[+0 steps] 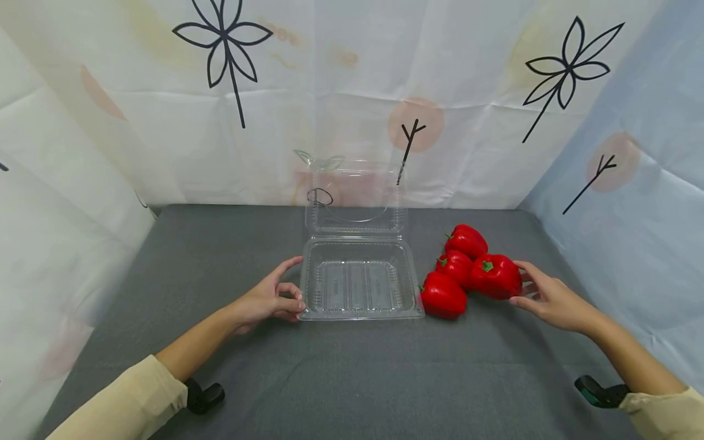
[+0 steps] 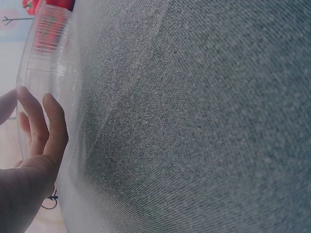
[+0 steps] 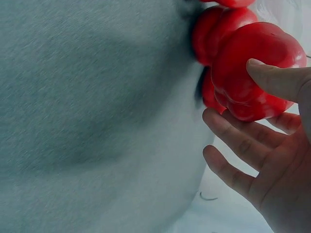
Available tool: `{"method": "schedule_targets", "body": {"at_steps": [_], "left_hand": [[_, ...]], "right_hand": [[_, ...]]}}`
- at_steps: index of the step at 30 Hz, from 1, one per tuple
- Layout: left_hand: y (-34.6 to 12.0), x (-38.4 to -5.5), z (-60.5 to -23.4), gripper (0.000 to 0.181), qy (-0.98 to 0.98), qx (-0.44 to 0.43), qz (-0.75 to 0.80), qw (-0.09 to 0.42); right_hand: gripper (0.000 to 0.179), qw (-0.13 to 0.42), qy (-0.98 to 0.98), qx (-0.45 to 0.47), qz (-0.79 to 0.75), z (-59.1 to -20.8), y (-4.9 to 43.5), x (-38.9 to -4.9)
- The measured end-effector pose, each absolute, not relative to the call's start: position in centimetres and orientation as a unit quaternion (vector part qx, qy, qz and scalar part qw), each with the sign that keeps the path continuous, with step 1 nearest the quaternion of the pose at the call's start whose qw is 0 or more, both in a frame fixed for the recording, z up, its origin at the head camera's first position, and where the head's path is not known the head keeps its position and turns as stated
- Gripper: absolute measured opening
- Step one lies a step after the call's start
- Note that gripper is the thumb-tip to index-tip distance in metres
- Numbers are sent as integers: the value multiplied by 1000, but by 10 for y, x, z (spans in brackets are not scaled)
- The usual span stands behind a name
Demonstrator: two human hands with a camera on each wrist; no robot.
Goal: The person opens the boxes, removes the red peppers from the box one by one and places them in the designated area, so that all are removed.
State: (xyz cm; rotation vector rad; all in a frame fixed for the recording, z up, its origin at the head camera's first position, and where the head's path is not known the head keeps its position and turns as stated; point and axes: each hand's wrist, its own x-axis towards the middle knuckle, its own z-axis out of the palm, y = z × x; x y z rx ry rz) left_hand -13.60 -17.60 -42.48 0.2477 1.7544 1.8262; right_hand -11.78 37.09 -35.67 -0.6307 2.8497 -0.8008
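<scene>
The grey surface (image 1: 352, 379) carries an open clear plastic clamshell container (image 1: 357, 284), lid up. Your left hand (image 1: 269, 299) rests at the container's left edge, fingers loosely curled against its rim. Just right of the container sit four red bell peppers; your right hand (image 1: 550, 299) cups the rightmost pepper (image 1: 495, 276), thumb and fingers touching it.
</scene>
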Motion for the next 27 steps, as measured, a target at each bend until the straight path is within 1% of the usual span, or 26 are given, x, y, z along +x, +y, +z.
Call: {"method": "schedule_targets", "body": {"at_steps": [7, 12, 27], "left_hand": [[-176, -135, -423, 100, 659, 94, 686, 294], [-176, -135, -423, 100, 660, 94, 685, 295], [-177, -136, -425, 100, 656, 93, 687, 298]], "right_hand": [[67, 74, 944, -190, -258, -362, 384, -116], [66, 74, 946, -187, -255, -367, 390, -113], [69, 107, 952, -156, -242, -380, 396, -114]]}}
